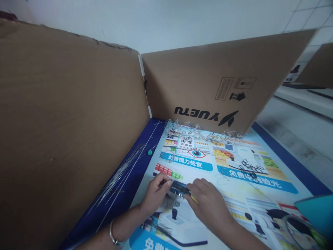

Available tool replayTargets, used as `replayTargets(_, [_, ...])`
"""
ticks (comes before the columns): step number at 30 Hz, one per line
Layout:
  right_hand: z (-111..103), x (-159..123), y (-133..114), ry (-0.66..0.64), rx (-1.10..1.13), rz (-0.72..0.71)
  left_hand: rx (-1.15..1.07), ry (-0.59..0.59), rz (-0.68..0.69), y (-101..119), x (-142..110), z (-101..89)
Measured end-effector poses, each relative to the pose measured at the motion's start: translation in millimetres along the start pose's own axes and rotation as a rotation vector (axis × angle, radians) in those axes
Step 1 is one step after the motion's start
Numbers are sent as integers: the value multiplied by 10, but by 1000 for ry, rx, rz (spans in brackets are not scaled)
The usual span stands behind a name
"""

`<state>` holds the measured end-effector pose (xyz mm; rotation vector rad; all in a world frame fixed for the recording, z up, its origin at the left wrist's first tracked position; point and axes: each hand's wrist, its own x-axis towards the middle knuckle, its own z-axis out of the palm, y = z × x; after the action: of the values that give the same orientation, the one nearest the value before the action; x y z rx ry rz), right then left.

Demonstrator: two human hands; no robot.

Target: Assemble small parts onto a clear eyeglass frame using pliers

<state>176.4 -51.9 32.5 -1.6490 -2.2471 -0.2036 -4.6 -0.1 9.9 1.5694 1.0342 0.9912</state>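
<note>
My right hand [208, 201] is closed around a hand tool [194, 198] with dark and yellow parts, which looks like pliers. The tool's dark front end points left, towards my left hand [157, 190]. My left fingers are pinched together at that end, and whatever they hold is too small to make out. Just below, between both hands, lies a blurred little heap of thin, shiny wire-like pieces [170, 201]. A metal bangle [112, 233] circles my left wrist.
Cardboard panels [192, 80] wall the table's left and far sides. Long thin wires [122, 170] lie along the left edge. Clear, shiny pieces [200, 133] line the far panel's foot. Dark looped pieces [251, 170] are heaped at right. A teal object [314, 211] stands at lower right.
</note>
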Motion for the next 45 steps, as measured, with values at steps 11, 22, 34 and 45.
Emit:
replayTargets(11, [-94,70,-111,-21,-145,-7,50,24,2,7,-10,11])
replayTargets(22, [-52,40,-130,-22,-190,3,56,8,16,-71,10,5])
replayTargets(34, [-109,50,-123,-118,-139,5,86,-26,26,-4,27,-8])
replayTargets(45, [-60,7,-102,-36,-184,-37,150,-111,146,66,34,-39])
